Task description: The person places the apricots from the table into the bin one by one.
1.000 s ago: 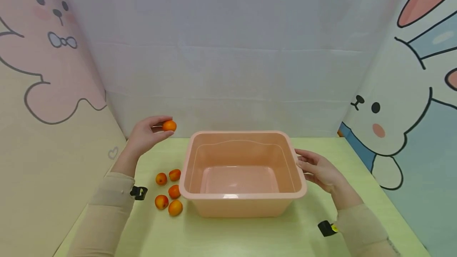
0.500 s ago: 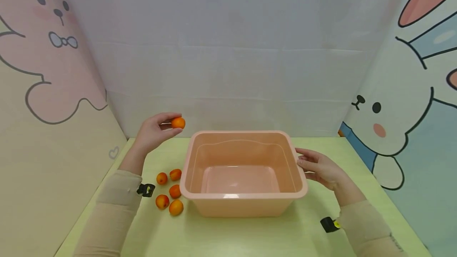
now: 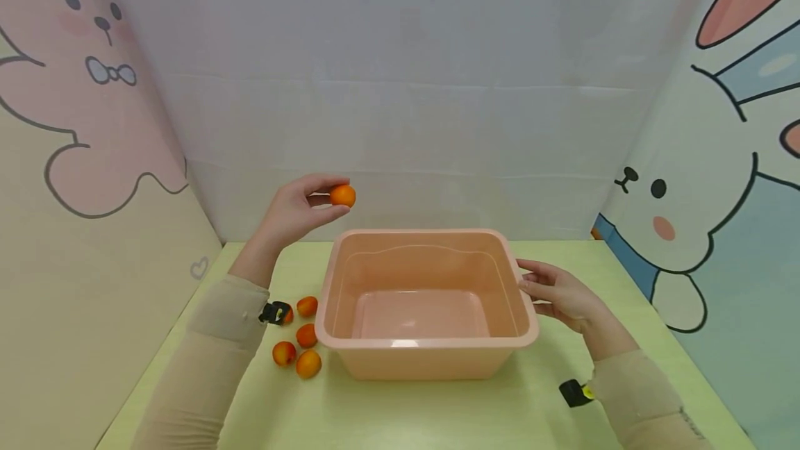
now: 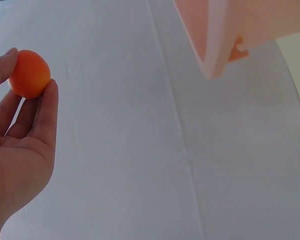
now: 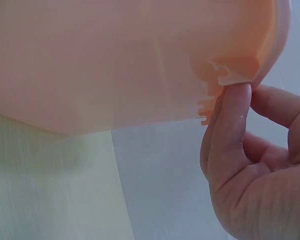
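My left hand (image 3: 298,208) is raised above the basin's back left corner. Between its thumb and fingertips it pinches a small, smooth orange fruit (image 3: 342,196), whose exact kind I cannot tell; the left wrist view shows the same fruit (image 4: 30,74) from another side. A pale pink plastic basin (image 3: 425,361) stands on the table with nothing inside. At its right rim, my right hand (image 3: 565,301) holds the edge between thumb and fingers, as the right wrist view of the basin's outer wall (image 5: 100,65) confirms.
Left of the basin lie several more such fruits, among them a yellow-orange fruit (image 3: 309,364) and a reddish fruit (image 3: 284,353). One is partly hidden by the left wrist's black camera strap (image 3: 273,312). Cloth walls (image 3: 400,123) enclose the light green table (image 3: 406,415).
My left hand has moved right and upward with the orange fruit, from left of the basin to over its back left corner. The right hand and basin stay put.
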Available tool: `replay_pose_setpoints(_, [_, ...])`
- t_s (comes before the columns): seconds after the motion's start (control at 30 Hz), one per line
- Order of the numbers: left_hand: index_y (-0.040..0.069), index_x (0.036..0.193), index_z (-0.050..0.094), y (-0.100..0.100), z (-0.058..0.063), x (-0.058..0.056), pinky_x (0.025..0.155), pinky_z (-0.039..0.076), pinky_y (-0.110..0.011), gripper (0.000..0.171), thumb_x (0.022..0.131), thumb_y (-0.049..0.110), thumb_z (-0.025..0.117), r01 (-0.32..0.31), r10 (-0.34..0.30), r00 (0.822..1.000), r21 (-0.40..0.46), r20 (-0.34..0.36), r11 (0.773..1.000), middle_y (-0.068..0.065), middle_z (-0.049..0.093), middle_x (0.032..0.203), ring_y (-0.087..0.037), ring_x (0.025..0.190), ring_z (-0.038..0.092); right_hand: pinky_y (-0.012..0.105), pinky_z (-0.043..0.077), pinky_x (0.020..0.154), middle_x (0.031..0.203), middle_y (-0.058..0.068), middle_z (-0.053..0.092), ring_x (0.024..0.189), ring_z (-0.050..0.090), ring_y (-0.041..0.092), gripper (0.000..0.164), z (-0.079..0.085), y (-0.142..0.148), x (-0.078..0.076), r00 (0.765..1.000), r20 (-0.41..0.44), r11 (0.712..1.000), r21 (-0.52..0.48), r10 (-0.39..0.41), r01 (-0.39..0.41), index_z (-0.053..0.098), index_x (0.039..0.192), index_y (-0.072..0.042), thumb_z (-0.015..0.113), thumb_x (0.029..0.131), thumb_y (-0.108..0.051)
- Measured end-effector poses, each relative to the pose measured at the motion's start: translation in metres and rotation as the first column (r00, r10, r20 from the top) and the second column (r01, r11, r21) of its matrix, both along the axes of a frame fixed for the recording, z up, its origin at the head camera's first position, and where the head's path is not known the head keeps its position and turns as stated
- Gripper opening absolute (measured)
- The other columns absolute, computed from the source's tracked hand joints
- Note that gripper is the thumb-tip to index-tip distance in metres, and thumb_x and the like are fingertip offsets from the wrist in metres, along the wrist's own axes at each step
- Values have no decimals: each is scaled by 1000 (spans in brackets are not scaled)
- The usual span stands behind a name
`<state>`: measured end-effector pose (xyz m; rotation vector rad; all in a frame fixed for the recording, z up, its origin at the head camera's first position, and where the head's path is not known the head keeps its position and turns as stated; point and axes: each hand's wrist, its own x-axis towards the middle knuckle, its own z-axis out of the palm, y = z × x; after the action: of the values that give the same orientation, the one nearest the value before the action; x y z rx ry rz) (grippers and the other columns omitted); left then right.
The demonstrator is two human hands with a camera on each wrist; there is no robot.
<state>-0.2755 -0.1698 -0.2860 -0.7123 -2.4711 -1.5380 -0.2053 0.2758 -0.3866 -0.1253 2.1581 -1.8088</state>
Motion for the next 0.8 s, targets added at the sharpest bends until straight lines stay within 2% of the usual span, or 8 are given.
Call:
replay_pose_setpoints(0.2, [1, 127, 65, 24, 14, 0, 92, 53, -31, 43, 86, 3, 77, 100, -101, 991, -7, -91, 995, -13, 63, 123, -25, 108, 62, 29, 57, 82, 108, 4, 60, 95, 64, 14, 71, -1, -1, 0, 1000, 7, 1000, 4, -21, 21, 20, 155, 3, 60, 101, -20])
replay_pose_setpoints(0.37, [-1, 126, 66, 42, 20, 1, 92, 54, -33, 43, 84, 0, 77, 150, -148, 983, 11, -110, 989, -13, 64, 123, -24, 107, 63, 29, 57, 82, 108, 3, 60, 94, 64, 13, 72, -1, 0, 0, 1000, 11, 1000, -11, -23, 23, 19, 155, 3, 60, 101, -20])
replay_pose_setpoints(0.63, [-2, 123, 67, 73, 21, -1, 90, 54, -29, 43, 82, -2, 78, 207, -199, 968, 38, -150, 978, -13, 65, 120, -23, 104, 64, 28, 57, 82, 109, 1, 61, 94, 64, 12, 72, -2, 0, 1, 1000, 16, 999, -35, -10, 10, 18, 155, 4, 59, 101, -20])
replay_pose_setpoints(0.8, [-2, 123, 67, 88, 17, -1, 90, 55, -31, 42, 83, 0, 78, 245, -240, 961, 18, -136, 969, -11, 65, 121, -22, 104, 63, 27, 57, 80, 107, 1, 62, 94, 65, 12, 71, -3, 0, 2, 1000, 15, 999, -43, -5, 6, 18, 155, 3, 58, 102, -20])
